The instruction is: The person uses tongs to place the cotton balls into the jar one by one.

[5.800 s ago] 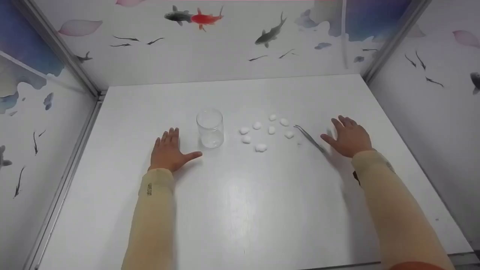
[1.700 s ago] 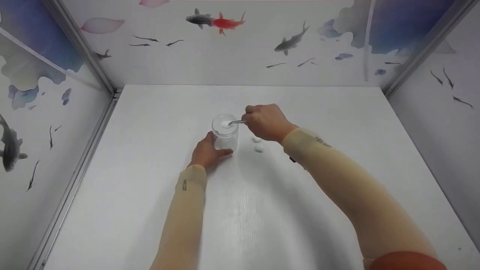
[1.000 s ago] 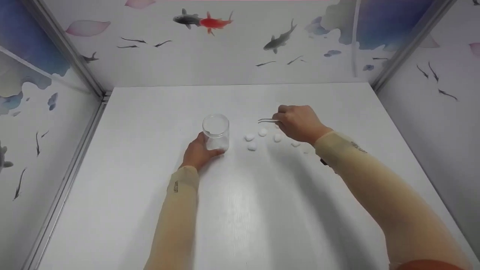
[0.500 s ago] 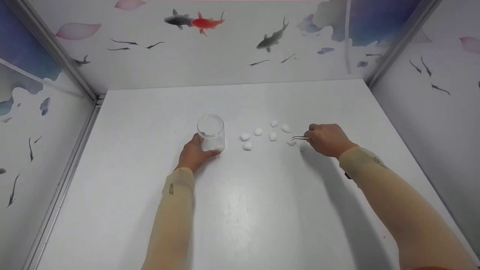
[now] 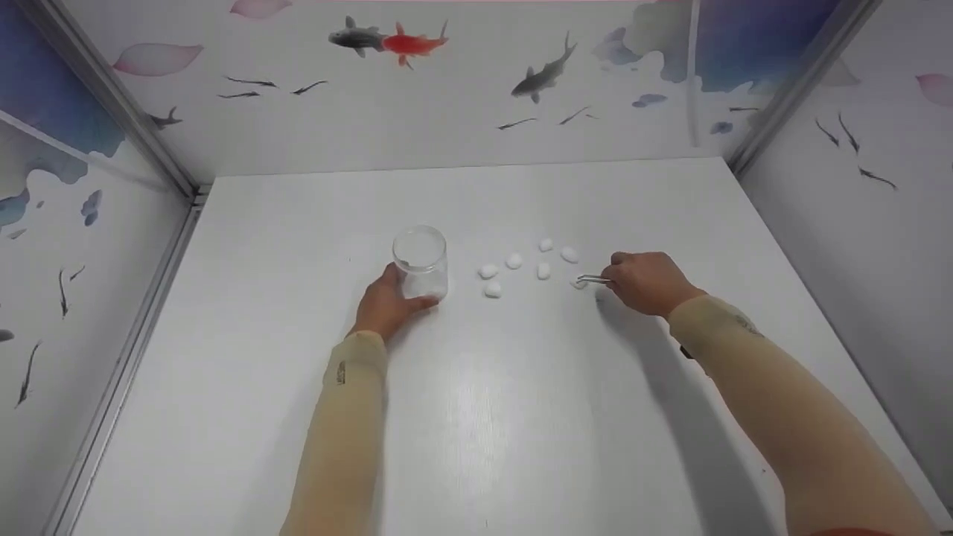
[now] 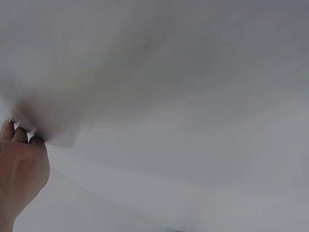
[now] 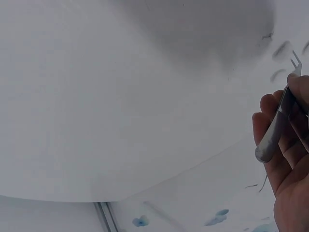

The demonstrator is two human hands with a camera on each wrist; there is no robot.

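A clear jar stands upright on the white table, its mouth uncovered. My left hand holds it low on the left side, thumb across the front, the other fingers mostly hidden behind; the left wrist view shows this hand at its edge. My right hand pinches metal tweezers, whose bent tips are at the rightmost cotton ball. In the right wrist view the tweezers lie across the fingers, with their prongs a little apart. Whether cotton is inside the jar is hard to tell.
Several more white cotton balls lie loosely between the jar and the tweezers, including one nearest the jar. Printed panels with fish enclose the white table at the back and both sides.
Both hands were flat on the table; the left then took the jar, the right the tweezers. A cotton ball went to the jar mouth. The right hand since moved rightward and lowered to another.
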